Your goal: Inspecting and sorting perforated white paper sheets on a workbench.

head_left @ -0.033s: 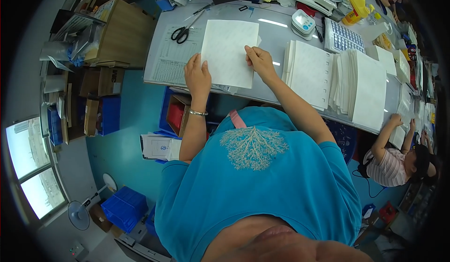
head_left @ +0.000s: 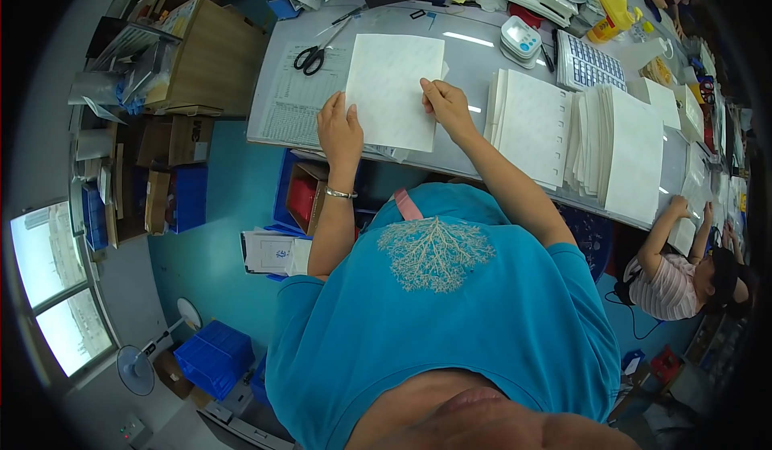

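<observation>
A white sheet of paper (head_left: pixel 396 88), possibly the top of a thin stack, lies over the near part of the grey table. My left hand (head_left: pixel 341 131) rests along its left edge, fingers stretched out and the thumb apart, touching the paper's side. At the right edge my right hand (head_left: pixel 447 107) is closed, pinching the paper between thumb and bent fingers. Black-handled scissors (head_left: pixel 309 60) lie just beyond my left hand on a printed sheet (head_left: pixel 293 100). To the right of my right hand sits a pile of white sheets (head_left: pixel 531 124) with notched right edges.
Another fanned paper pile (head_left: pixel 631 156) stands farther right. Behind are a small white device (head_left: pixel 520 38), a calendar-like grid (head_left: pixel 591 62) and a yellow jug (head_left: pixel 611 12). A wooden cabinet (head_left: pixel 213 56) borders the table's left. A co-worker (head_left: pixel 671 277) sits at the right.
</observation>
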`<action>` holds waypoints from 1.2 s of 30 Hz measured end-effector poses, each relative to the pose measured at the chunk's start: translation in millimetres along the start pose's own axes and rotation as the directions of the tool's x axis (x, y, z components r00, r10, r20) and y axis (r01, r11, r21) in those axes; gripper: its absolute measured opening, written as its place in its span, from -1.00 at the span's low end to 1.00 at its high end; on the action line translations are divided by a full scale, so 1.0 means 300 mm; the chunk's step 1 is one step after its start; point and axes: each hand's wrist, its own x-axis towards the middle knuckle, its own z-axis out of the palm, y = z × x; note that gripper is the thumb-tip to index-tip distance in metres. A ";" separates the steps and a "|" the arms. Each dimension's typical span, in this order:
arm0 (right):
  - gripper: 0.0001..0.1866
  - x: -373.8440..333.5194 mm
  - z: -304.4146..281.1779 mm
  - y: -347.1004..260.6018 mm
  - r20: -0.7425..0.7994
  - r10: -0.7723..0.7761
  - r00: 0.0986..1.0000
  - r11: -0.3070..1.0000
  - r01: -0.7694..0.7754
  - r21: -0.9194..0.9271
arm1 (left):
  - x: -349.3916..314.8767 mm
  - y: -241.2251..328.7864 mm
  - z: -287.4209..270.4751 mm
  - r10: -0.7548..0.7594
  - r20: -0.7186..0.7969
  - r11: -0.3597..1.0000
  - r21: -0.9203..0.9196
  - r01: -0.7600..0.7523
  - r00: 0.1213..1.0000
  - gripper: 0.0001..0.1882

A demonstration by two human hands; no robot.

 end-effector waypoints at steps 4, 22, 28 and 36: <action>-0.55 0.001 -0.001 -0.003 -0.013 -0.012 1.000 0.999 0.011 -0.048 | 0.009 -0.005 -0.004 -0.010 0.009 1.000 -0.018 0.010 1.000 -0.66; -0.58 -0.002 0.000 0.004 -0.024 -0.009 1.000 0.996 0.007 -0.089 | 0.242 -0.071 -0.025 -0.123 0.337 0.826 -0.487 0.284 0.933 -0.66; -0.58 -0.007 -0.001 -0.009 -0.003 0.026 1.000 0.994 -0.027 -0.109 | 0.234 -0.050 -0.022 -0.086 0.560 0.610 -0.624 0.488 0.824 -0.52; -0.59 -0.007 0.002 -0.003 -0.031 0.022 0.999 0.994 -0.025 -0.110 | 0.187 -0.052 0.017 0.098 0.200 0.927 -0.375 -0.016 0.975 -0.46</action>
